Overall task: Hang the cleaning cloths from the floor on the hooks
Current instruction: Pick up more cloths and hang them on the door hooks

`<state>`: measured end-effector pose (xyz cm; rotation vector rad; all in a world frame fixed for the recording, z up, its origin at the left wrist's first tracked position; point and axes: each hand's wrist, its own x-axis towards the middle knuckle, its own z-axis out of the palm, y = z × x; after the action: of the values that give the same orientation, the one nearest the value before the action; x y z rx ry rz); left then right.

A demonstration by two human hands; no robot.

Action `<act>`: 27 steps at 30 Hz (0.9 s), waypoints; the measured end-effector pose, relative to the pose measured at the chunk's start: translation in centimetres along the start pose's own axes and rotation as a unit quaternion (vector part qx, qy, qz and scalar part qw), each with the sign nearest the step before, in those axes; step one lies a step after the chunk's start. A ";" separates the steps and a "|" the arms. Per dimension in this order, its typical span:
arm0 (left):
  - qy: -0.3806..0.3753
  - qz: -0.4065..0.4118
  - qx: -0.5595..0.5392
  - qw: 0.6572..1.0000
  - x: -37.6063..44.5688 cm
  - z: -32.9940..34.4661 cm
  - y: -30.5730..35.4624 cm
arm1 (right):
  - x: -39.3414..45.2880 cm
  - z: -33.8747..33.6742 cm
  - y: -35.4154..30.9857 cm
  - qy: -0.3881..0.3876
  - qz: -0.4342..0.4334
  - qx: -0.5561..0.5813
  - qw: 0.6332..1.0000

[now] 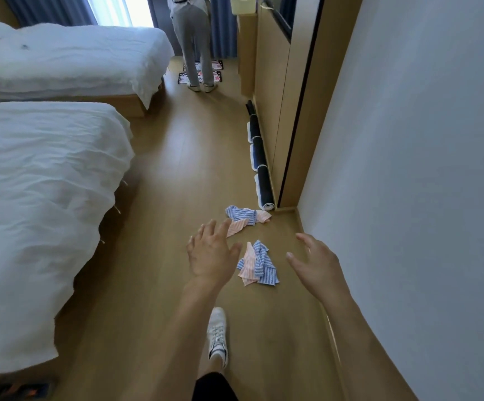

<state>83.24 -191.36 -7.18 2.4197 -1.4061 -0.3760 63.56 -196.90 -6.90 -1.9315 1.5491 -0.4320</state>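
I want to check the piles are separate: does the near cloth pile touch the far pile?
Apart. The head view shows bare floor between the near pile and the far pile.

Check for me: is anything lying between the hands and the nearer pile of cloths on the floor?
Nothing visible. The nearer cloth pile lies on bare floor between the open left hand and right hand. No hooks are in view.
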 end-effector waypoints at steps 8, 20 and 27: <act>-0.058 0.033 -0.004 0.998 16.2 2.7 -2.4 | 13.0 4.0 -2.6 -0.020 0.079 -0.016 0.997; -0.175 0.010 0.020 0.984 29.1 13.1 -8.2 | 27.0 13.1 0.2 -0.131 0.137 -0.066 0.980; -0.217 -0.046 -0.010 0.975 32.5 26.5 -11.5 | 34.9 22.8 8.0 -0.216 0.131 -0.075 0.965</act>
<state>98.01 -218.06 -38.21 2.4900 -1.4415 -0.9858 80.27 -225.41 -33.63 -1.7433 1.5422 0.2137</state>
